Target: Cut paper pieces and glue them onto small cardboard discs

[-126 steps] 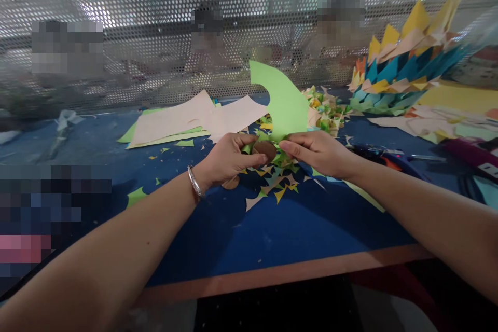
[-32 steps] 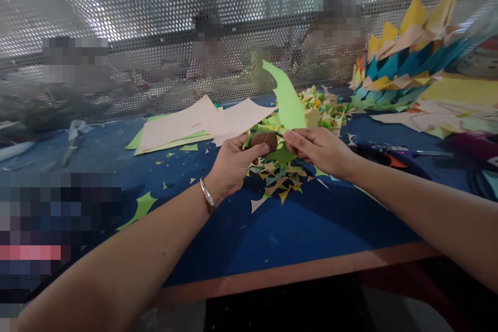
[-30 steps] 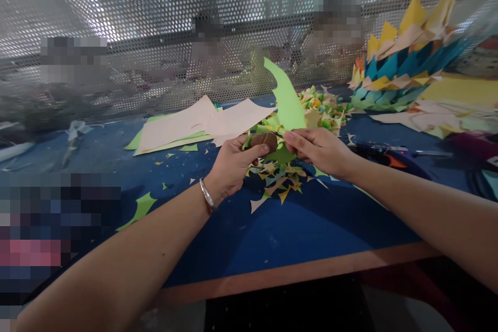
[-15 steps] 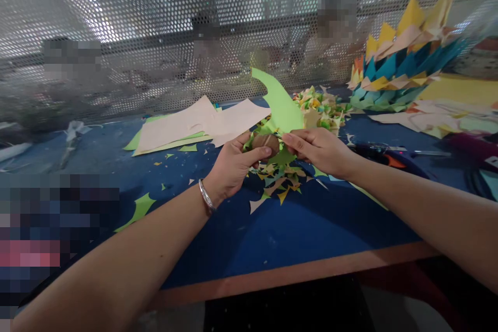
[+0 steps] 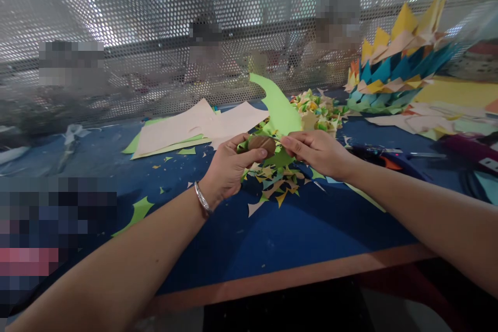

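Note:
My left hand, a silver bangle on its wrist, is closed with the thumb pressed on a brown rounded piece crossed by a pale line. Green paper is held against that piece and rises behind it in a long curved strip. My right hand is closed in a pinch just to the right. From its fingertips a thin dark tool reaches toward the brown piece; its kind is too small to tell. Below both hands lie pointed paper scraps in green, yellow and cream.
Cream sheets over green ones lie left on the blue table. Behind my hands is a heap of cut paper. A layered paper-petal construction stands back right, near a purple glue gun. A perforated metal screen runs behind.
The view has shifted slightly. Both hands keep the same hold, and the brown piece and green paper have hardly moved.

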### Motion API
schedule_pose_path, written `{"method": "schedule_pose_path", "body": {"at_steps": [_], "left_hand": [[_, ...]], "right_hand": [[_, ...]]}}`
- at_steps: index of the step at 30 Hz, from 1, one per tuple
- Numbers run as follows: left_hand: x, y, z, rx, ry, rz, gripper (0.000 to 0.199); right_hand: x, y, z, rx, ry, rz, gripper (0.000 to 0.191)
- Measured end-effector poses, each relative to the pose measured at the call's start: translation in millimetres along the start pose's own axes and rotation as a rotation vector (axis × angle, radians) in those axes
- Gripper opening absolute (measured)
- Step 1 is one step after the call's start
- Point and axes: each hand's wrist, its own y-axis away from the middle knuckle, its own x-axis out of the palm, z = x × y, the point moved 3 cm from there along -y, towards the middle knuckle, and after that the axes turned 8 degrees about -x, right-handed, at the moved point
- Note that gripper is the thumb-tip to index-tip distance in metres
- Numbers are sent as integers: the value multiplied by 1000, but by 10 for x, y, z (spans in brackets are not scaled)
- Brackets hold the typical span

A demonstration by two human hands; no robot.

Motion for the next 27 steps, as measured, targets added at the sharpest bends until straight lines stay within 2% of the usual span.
{"method": "schedule_pose_path", "body": {"at_steps": [15, 21, 27], "left_hand": [[13, -1, -22, -18, 68, 45, 26], [8, -16, -10, 4, -2, 83, 20], [28, 24, -32, 29, -38, 86, 19]], "right_hand": [[10, -3, 8, 21, -54, -7, 58], [25, 10, -49, 21, -115, 16, 55], [10, 7, -33, 9, -83, 7, 55]]}}
